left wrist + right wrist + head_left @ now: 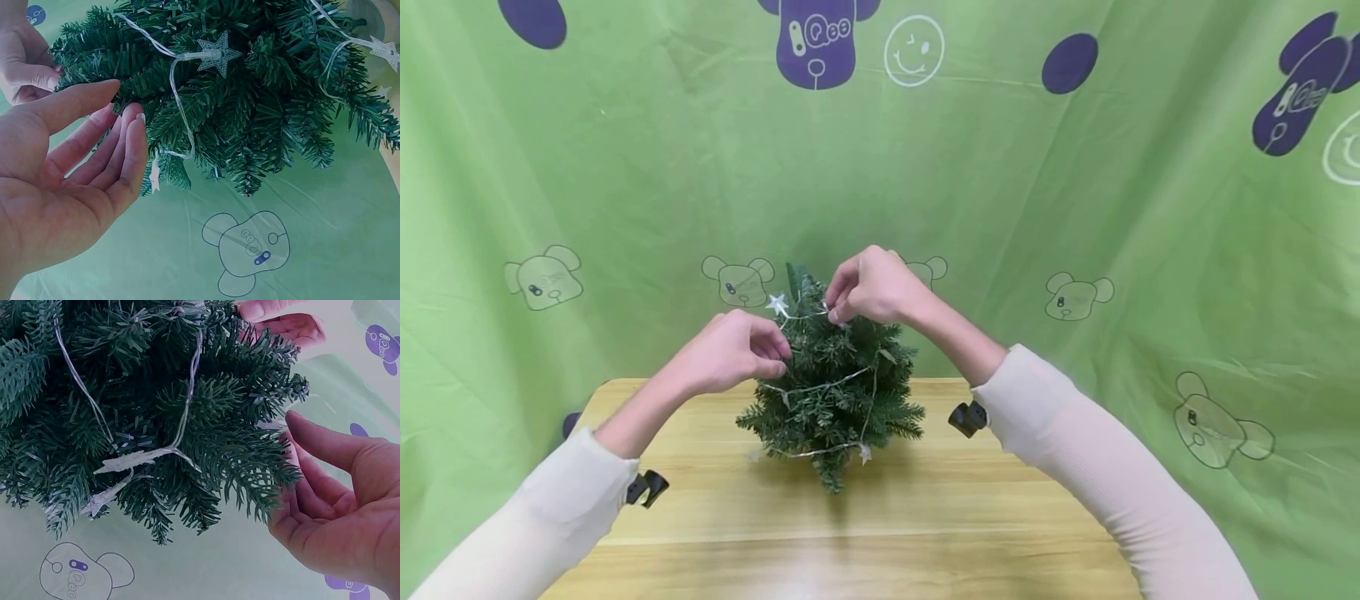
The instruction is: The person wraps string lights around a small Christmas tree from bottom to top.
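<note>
A small artificial fir tree [831, 387] stands on the wooden table [925, 508], with a clear wire of white star lights [777, 304] wound round it. My left hand [771, 354] is at the tree's upper left. In the left wrist view its thumb and fingers [128, 134] are nearly straight and touch the branch tips, with a star light [214, 55] just beyond them. My right hand [838, 310] is at the treetop beside the wire. In the right wrist view its fingers [300, 494] are spread apart round the needle tips and hold nothing.
A green cloth printed with bears [1075, 296] hangs behind the table and drapes down both sides. The tree is the only object on the table. Both arms wear pale sleeves [1090, 450] with black wrist mounts.
</note>
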`<control>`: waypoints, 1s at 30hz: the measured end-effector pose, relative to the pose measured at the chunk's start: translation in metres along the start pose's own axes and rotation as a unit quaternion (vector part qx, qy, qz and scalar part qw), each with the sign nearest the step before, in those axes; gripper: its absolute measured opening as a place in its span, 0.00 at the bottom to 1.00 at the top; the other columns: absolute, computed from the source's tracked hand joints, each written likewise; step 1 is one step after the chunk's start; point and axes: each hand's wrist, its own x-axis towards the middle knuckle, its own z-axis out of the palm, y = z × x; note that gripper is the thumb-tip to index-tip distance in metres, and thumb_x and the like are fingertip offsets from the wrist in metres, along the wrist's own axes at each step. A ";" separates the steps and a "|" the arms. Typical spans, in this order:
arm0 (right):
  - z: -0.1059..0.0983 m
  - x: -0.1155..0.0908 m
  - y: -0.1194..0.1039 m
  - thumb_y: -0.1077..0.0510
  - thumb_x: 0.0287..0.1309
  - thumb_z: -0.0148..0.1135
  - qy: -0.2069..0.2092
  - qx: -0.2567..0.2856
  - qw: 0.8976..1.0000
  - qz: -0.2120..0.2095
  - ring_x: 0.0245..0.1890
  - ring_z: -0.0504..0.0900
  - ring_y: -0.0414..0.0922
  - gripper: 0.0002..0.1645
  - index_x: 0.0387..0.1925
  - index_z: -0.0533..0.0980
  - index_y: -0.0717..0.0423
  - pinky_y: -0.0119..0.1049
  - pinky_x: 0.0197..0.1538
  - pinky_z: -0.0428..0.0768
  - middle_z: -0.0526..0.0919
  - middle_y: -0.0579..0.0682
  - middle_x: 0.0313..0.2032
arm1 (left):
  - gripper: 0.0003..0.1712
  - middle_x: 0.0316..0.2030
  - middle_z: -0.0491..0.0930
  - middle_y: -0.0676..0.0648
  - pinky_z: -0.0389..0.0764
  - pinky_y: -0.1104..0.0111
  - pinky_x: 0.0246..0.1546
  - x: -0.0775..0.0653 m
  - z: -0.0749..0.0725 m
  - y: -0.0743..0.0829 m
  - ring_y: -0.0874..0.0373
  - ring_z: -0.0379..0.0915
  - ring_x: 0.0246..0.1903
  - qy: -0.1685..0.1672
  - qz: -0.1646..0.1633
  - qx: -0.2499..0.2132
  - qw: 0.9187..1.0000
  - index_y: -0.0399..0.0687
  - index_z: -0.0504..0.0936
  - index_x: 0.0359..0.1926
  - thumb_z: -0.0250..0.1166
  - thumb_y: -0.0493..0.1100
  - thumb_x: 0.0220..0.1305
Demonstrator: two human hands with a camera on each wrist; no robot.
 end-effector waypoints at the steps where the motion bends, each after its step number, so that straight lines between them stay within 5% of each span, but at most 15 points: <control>1: 0.000 0.000 0.000 0.62 0.50 0.78 0.003 0.000 1.000 0.000 0.34 0.87 0.44 0.11 0.36 0.86 0.51 0.40 0.51 0.83 0.89 0.46 0.31 | 0.11 0.38 0.89 0.50 0.86 0.58 0.47 0.000 0.000 0.000 0.57 0.84 0.39 0.000 0.000 0.000 1.000 0.46 0.86 0.43 0.73 0.39 0.59; 30: 0.007 0.003 0.005 0.62 0.55 0.74 -0.005 -0.056 0.998 -0.013 0.39 0.87 0.42 0.06 0.37 0.88 0.51 0.37 0.51 0.85 0.91 0.46 0.37 | 0.10 0.38 0.89 0.50 0.86 0.59 0.47 0.001 0.001 -0.002 0.56 0.84 0.40 0.001 0.004 0.002 1.000 0.46 0.87 0.43 0.73 0.38 0.58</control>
